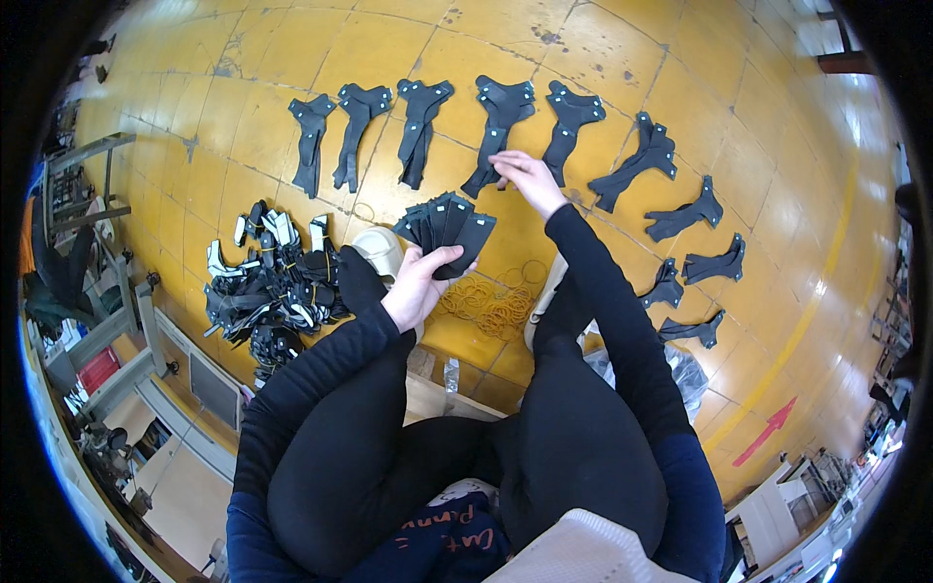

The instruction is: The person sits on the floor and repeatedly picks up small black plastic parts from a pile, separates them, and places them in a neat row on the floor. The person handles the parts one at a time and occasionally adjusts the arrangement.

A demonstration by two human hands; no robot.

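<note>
My left hand (420,290) grips a fanned bunch of flat black fabric pieces (449,225), with the thumb across their lower ends. Small pale tags show at the upper corners of some pieces. Stretched forward, my right hand (530,182) has its fingers out and the thumb a little apart. Its fingertips are over or against the lower part of a black fabric stack (505,102) on the floor; contact is hard to tell. I see nothing held in it. Several similar stacks lie in an arc, among them one at the left end (311,126) and another at the right (653,155).
A heap of black and white bundled pieces (267,282) lies to my left. Yellow rubber bands (491,306) are scattered between my feet. Clear plastic (688,377) lies by my right leg. Metal-framed workbenches (180,428) stand at the left. A red arrow (766,430) marks the yellow tiled floor.
</note>
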